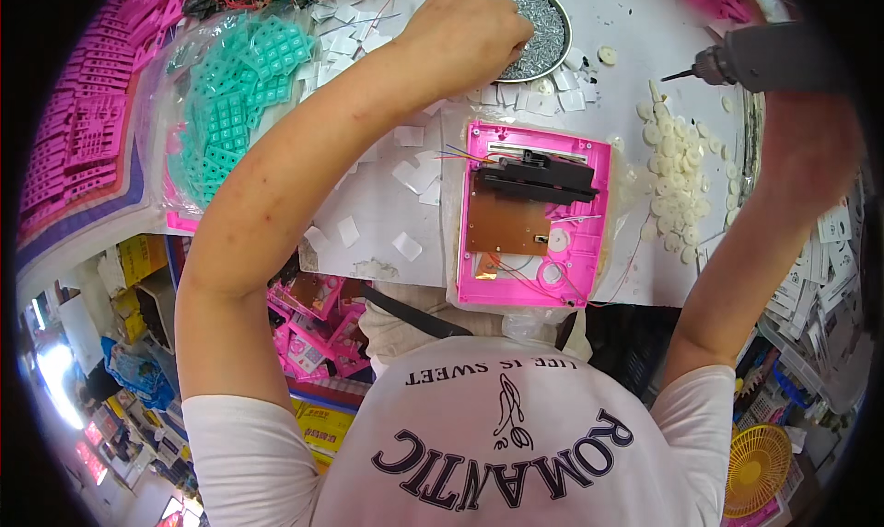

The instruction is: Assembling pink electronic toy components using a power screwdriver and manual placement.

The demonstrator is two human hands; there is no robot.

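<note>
My left hand [470, 32] reaches over a round metal tin [566, 44] of small silvery screws [532, 19]. Its fingers curl downward at the screws; the fingertips are hidden, so what they pinch cannot be made out. At the far right my right hand [810, 136] grips a dark grey power screwdriver [778, 57], its thin bit [679, 75] pointing left. Between my arms lies an open pink plastic casing [534, 294], with a brown circuit board [506, 223], a black plastic part [539, 175] and thin loose wires inside. Neither hand touches the casing.
Teal keypad sheets [230, 113] lie in a clear bag at left, beside stacked pink parts [78, 131]. White square pieces [407, 244] are scattered on the table. White round discs [677, 168] are heaped at right. A yellow basket [757, 470] sits low at right.
</note>
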